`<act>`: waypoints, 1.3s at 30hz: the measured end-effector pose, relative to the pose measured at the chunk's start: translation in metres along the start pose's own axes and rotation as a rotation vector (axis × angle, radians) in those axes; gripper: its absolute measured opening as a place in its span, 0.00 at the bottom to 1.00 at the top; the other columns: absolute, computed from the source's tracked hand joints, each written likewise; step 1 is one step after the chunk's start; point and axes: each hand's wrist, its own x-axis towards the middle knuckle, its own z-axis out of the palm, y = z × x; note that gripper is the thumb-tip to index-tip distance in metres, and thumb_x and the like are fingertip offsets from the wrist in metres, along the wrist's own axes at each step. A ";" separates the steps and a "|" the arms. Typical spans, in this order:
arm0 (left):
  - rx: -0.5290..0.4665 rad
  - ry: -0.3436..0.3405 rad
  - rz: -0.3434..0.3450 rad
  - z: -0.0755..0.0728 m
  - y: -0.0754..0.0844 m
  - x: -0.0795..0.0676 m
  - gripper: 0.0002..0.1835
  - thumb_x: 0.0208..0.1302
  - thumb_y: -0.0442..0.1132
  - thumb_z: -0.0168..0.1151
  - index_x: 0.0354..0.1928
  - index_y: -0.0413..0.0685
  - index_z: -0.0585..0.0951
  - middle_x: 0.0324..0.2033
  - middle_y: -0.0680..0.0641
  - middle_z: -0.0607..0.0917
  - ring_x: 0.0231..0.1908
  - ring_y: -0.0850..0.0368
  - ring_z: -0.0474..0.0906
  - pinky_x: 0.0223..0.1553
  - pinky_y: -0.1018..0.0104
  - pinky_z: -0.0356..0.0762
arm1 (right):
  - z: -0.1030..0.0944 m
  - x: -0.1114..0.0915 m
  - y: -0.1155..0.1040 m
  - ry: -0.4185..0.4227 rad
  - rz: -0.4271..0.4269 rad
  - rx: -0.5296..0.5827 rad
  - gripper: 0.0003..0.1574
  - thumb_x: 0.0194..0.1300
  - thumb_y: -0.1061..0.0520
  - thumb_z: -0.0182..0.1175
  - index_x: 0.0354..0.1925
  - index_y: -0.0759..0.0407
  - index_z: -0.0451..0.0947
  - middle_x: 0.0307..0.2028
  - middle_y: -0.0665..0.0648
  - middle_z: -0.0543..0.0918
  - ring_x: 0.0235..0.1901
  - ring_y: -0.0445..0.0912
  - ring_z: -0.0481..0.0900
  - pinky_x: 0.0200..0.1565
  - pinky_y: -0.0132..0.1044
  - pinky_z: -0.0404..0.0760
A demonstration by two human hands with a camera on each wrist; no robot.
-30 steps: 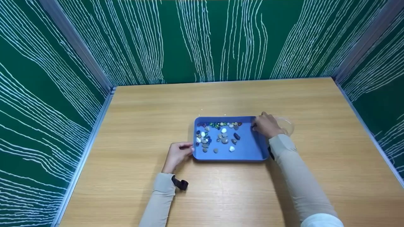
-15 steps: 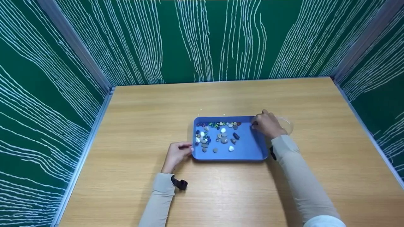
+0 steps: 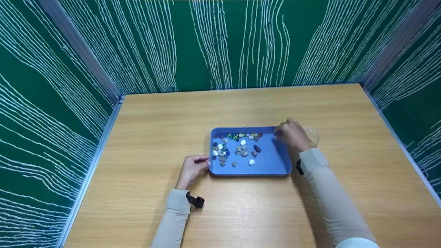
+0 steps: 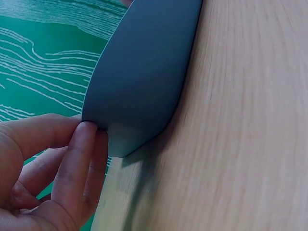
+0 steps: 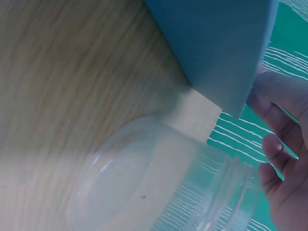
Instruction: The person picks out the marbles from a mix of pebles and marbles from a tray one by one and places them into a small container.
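A blue tray (image 3: 272, 165) lies on the table, holding several pebbles and glass marbles. My left hand (image 3: 193, 168) pinches its left rim, fingertips meeting at the edge in the left wrist view. Over the tray's far right corner, my right hand (image 3: 293, 135) reaches with bent fingers. Its leading fingertips are hidden behind the tray wall (image 5: 216, 43) in the right wrist view, so I cannot tell what they hold. Marbles (image 3: 232, 136) line the far side. White and grey pebbles (image 3: 244, 153) and a long dark stone (image 3: 257, 148) lie around the middle.
A clear plastic jar (image 5: 192, 178) stands just right of the tray, partly behind my right hand. Tiny pale bits (image 3: 218, 119) lie on the wooden table (image 3: 165, 120) beyond the tray. Green walls with white lines (image 3: 193, 44) enclose the table.
My right hand and wrist have shifted slightly away toward the far side, fingers staying at the tray's corner. My left hand keeps its place on the rim. The stones look unmoved.
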 end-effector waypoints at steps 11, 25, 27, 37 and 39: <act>-0.038 -0.011 -0.030 0.000 0.006 -0.004 0.17 0.54 0.27 0.64 0.48 0.29 0.82 0.42 0.34 0.85 0.35 0.61 0.81 0.41 0.71 0.84 | -0.005 -0.003 0.003 0.021 0.024 0.094 0.09 0.59 0.64 0.65 0.40 0.61 0.86 0.39 0.60 0.87 0.37 0.51 0.71 0.36 0.41 0.72; -0.011 0.001 -0.027 0.000 0.001 -0.001 0.16 0.55 0.28 0.65 0.47 0.31 0.83 0.40 0.38 0.86 0.34 0.62 0.80 0.39 0.71 0.84 | -0.018 -0.011 0.008 0.038 0.041 0.126 0.10 0.60 0.62 0.66 0.41 0.62 0.86 0.38 0.59 0.87 0.37 0.50 0.69 0.39 0.43 0.66; -0.004 0.003 -0.016 0.000 0.001 -0.001 0.16 0.54 0.28 0.65 0.46 0.31 0.83 0.39 0.39 0.87 0.33 0.63 0.80 0.37 0.73 0.83 | -0.019 -0.012 0.009 0.041 0.040 0.124 0.10 0.60 0.62 0.66 0.41 0.62 0.86 0.38 0.59 0.87 0.36 0.50 0.69 0.37 0.42 0.65; -0.045 -0.019 0.015 -0.002 0.001 -0.003 0.15 0.54 0.29 0.65 0.45 0.31 0.83 0.37 0.40 0.87 0.33 0.61 0.81 0.37 0.70 0.85 | -0.027 -0.019 0.016 0.012 0.117 0.152 0.10 0.62 0.62 0.63 0.43 0.62 0.85 0.40 0.60 0.86 0.39 0.51 0.68 0.40 0.43 0.63; -0.062 -0.024 0.015 -0.002 0.002 -0.005 0.15 0.54 0.29 0.65 0.45 0.32 0.84 0.36 0.40 0.87 0.33 0.61 0.82 0.37 0.70 0.85 | -0.028 -0.020 0.017 0.018 0.119 0.150 0.10 0.63 0.62 0.63 0.43 0.62 0.85 0.40 0.60 0.86 0.38 0.51 0.68 0.39 0.42 0.62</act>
